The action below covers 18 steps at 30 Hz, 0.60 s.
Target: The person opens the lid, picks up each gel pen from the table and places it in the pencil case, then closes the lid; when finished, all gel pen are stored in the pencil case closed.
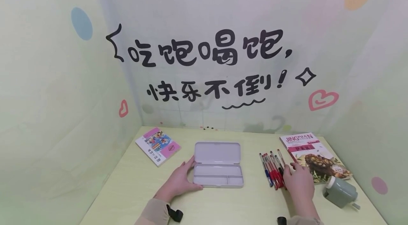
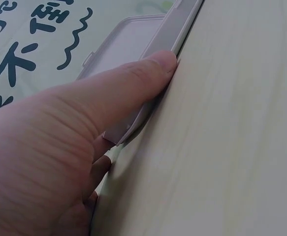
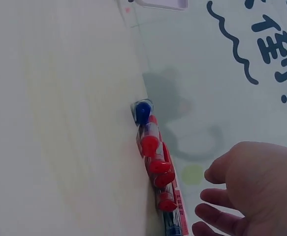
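Note:
A pale lilac pencil case (image 1: 217, 153) lies unfolded on the table, its lid leaning back and its divided tray facing up with nothing in it. My left hand (image 1: 181, 180) holds the case at its left end. In the left wrist view, the thumb (image 2: 155, 64) lies along the front edge while the other fingers are partly hidden behind. Several gel pens (image 1: 271, 172) with red, blue and black parts lie side by side right of the case. My right hand (image 1: 299, 182) is at their right side, fingers loosely bent; the right wrist view shows it apart from the pens (image 3: 150, 142).
A food magazine (image 1: 318, 157) lies at the back right, partly behind the right hand. In front of it is a grey-green bottle-like object (image 1: 341, 192) with a pale cap. A pink and white booklet (image 1: 157, 146) lies at the back left. Printed cloth walls (image 1: 204, 118) enclose the table.

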### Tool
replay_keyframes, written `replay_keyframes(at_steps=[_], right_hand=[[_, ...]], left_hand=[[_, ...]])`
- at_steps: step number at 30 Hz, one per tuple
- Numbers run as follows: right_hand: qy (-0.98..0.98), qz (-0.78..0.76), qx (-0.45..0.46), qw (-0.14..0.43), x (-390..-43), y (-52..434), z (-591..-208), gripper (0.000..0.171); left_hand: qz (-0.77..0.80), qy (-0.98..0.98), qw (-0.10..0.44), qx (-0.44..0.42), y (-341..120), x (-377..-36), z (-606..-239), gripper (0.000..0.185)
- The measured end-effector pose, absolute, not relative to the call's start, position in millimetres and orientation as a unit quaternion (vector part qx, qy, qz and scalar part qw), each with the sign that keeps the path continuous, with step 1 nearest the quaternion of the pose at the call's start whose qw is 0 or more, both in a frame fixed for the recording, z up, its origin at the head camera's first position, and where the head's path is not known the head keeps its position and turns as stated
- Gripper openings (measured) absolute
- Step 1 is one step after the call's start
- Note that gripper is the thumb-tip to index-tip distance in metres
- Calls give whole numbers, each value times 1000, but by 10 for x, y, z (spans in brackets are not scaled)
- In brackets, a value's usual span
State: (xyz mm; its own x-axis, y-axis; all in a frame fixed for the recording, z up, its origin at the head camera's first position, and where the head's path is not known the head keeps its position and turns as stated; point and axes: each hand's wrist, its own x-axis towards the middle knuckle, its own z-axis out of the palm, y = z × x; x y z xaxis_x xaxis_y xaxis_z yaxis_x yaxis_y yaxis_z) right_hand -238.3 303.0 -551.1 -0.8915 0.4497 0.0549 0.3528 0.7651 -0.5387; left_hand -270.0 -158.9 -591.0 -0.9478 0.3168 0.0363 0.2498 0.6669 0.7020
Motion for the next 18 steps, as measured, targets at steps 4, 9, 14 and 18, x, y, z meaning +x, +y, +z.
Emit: replay_keyframes(at_steps=[4,9,14,18], right_hand=[[-944,245,-211,68,-2368,3100,-5583,59],[-952,224,-204,39,-2361,3117,-5630,58],[-953,223,-202,31,-2370,3114,-5636,55],[-954,224,-194,33,-2382,3118,-5630,51]], left_hand=[[378,911,43,158,-1595,-2687,-5920,139],[379,911,45,159,-1598,-2681,-5921,139],[377,911,42,161,-1598,-2696,-5922,139],[380,910,43,161,-1600,-2706,-5925,139]])
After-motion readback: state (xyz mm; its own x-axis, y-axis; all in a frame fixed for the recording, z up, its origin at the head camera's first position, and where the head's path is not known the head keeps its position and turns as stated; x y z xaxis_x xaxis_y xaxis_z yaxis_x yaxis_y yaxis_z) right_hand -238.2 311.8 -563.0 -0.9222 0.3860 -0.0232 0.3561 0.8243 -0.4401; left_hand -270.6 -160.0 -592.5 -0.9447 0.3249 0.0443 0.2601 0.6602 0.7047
